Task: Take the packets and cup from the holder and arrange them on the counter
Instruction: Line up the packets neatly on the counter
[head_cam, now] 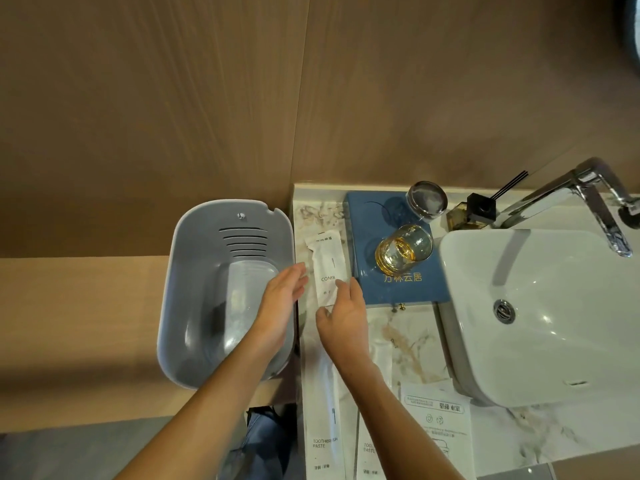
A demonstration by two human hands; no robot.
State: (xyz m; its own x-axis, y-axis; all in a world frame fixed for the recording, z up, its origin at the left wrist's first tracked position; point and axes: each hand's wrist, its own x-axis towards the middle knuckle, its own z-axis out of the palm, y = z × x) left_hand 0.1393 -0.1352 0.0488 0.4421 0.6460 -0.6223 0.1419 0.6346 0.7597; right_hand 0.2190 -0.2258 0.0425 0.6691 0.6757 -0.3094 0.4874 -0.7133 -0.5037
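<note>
Resting flat on marble counter point(412, 344): white comb packet point(327, 268), just left of blue tray point(408, 289). Right hand point(343, 317) fingertips touching packet's near end, fingers loose, not clenched. Left hand point(282, 299) spread, holding nothing, over rim of grey basin point(194, 289). Two toothbrush packets point(323, 431) lying nearer. Amber glass cup point(403, 249) tipped on tray; clear glass point(426, 199) farther back.

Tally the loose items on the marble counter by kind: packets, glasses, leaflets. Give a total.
Packets: 3 (comb packet, toothbrush packet, second toothbrush packet)
Glasses: 2 (amber glass, clear glass)
Leaflets: 1 (leaflet)
Total: 6
</note>
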